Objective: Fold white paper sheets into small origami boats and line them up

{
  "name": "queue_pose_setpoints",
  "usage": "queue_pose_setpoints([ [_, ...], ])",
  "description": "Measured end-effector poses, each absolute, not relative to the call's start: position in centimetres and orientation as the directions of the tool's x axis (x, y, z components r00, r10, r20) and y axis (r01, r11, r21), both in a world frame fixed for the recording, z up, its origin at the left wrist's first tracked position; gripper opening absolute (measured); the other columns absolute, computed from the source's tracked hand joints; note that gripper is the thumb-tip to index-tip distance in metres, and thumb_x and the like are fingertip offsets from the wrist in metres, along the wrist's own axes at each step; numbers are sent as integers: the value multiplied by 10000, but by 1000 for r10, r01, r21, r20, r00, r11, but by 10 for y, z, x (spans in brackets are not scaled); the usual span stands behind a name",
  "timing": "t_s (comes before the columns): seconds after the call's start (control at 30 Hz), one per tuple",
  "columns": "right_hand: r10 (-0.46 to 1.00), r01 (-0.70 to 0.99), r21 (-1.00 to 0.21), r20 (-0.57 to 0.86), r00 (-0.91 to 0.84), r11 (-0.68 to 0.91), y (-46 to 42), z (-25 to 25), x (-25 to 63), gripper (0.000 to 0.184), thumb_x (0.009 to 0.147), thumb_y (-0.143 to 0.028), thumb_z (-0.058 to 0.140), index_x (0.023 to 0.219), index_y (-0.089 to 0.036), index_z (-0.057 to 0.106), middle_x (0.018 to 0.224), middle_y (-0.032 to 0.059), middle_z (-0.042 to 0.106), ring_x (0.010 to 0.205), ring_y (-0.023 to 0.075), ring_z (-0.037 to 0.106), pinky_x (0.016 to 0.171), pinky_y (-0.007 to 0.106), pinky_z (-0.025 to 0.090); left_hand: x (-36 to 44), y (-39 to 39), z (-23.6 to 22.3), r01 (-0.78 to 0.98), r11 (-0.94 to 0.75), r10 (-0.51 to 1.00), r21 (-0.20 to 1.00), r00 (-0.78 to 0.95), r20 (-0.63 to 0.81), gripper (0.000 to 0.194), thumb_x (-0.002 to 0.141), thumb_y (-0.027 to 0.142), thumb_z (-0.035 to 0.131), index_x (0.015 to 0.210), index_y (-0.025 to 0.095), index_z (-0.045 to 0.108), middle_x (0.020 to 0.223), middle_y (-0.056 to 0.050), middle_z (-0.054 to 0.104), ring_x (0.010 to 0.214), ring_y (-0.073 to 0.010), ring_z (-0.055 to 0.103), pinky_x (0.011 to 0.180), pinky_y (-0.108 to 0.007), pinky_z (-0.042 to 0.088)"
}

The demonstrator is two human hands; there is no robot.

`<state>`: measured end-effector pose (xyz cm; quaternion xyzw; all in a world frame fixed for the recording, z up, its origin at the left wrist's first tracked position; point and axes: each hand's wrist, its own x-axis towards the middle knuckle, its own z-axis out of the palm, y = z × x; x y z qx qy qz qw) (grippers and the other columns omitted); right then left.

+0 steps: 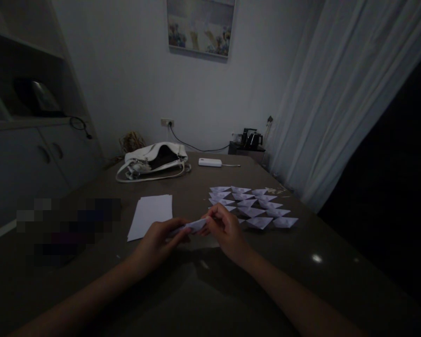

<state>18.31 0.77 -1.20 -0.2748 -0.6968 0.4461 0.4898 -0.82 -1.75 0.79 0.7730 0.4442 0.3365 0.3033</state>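
Note:
A small piece of folded white paper (pixel 196 225) is held between my two hands, above the table. My left hand (pixel 163 238) pinches its left end, thumb in front and fingers behind. At its right end, the thumb and fingers of my right hand (pixel 228 231) are closed on it. Beyond my right hand stand several folded paper boats (pixel 254 222) in rows, some partly hidden by that hand. Left of my left hand lies a stack of blank white paper (pixel 150 215), its lower right corner close to my knuckles.
On the dark table (pixel 210 299), a white handbag (pixel 154 157) lies at the back left and a white power bank (pixel 210 162) with a short cable at the back middle. A black kettle (pixel 254 139) stands beyond the far end. A white curtain (pixel 312 93) hangs at right.

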Motion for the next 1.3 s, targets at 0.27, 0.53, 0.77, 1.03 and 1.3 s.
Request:
queue_pose_setpoints([
  [0.27, 832, 132, -913, 282, -478, 386, 8, -9, 182, 231, 761, -376, 657, 805, -156, 603, 647, -1, 602, 560, 106, 554, 520, 215, 430, -6, -19, 9, 361, -311, 917, 879, 357, 177, 270, 843, 419, 521, 795, 167, 604, 674, -27, 668, 677, -196, 636, 639, -269, 479],
  [0.53, 868, 115, -934, 261, -423, 337, 9, -8, 180, 299, 766, -421, 637, 651, -148, 595, 559, -1, 574, 484, 94, 507, 481, 217, 403, -8, -13, 6, 314, -165, 920, 935, 392, 31, 330, 782, 473, 582, 721, 152, 624, 649, -29, 664, 577, -168, 598, 547, -248, 459],
  [0.77, 882, -22, -980, 188, -432, 198, 10, -7, 178, 386, 683, -525, 672, 659, -148, 597, 558, -9, 580, 472, 91, 514, 479, 219, 429, -10, -15, 12, 302, -178, 922, 937, 384, 51, 303, 755, 454, 616, 696, 157, 620, 623, -12, 651, 558, -150, 576, 532, -231, 450],
  [1.03, 908, -30, -966, 252, -334, 257, 13, -6, 181, 411, 661, -535, 687, 558, -156, 565, 498, -17, 559, 459, 89, 504, 479, 218, 417, -14, -10, 4, 284, -120, 922, 951, 388, 0, 322, 786, 451, 599, 738, 134, 628, 624, -23, 655, 527, -140, 580, 505, -221, 448],
  [1.3, 907, -148, -957, 284, -310, 249, 13, -5, 181, 307, 722, -448, 667, 673, -146, 649, 529, -20, 555, 479, 80, 489, 486, 208, 402, -16, -14, 9, 365, -238, 916, 900, 393, 82, 330, 815, 443, 569, 695, 141, 627, 607, -25, 645, 552, -151, 597, 505, -210, 443],
])
